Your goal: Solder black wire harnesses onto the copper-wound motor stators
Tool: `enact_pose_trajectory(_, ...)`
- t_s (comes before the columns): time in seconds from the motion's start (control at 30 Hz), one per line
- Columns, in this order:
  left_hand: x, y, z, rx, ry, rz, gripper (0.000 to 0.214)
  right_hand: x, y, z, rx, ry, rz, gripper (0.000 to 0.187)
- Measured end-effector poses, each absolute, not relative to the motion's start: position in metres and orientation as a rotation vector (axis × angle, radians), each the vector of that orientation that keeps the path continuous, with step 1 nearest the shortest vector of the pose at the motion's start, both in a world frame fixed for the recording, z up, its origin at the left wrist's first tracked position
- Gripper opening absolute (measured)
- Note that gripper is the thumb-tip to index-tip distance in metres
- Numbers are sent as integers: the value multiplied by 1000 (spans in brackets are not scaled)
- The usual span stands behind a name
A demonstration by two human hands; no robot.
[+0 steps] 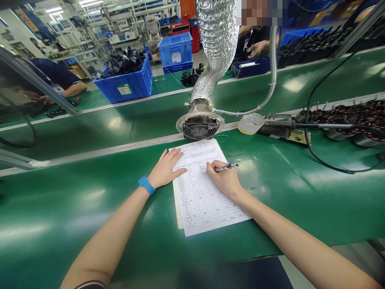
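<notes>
**Our pen (226, 167) on a printed form (200, 200)**

Our left hand (165, 168) lies flat with its fingers spread, resting on the form's left side. A blue wristband (146, 185) circles that wrist. Our right hand (224, 178) pinches the pen between thumb and fingers, with the barrel angled up and to the right and the hand resting on the sheet. The form lies under both hands on the green tabletop (60, 216). Just ahead of our hands, a grilled fan (199, 128) sits at the end of a foil duct (215, 44). Ahead and to the right of our right hand are a roll of tape (251, 123) and a row of copper coils (339, 124).
</notes>
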State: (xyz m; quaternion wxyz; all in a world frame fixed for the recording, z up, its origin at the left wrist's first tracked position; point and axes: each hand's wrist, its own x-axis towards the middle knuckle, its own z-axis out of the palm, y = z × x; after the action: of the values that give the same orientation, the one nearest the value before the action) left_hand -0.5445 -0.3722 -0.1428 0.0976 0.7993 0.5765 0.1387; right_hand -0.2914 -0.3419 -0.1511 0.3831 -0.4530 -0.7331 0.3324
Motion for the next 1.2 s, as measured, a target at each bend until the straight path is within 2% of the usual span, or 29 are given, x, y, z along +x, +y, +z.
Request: enact_pose_trajectory(1.2, -545, -372, -144, 2394, 1711, 384, 71, -291, -342, -150, -1139, -1868, 841, 41)
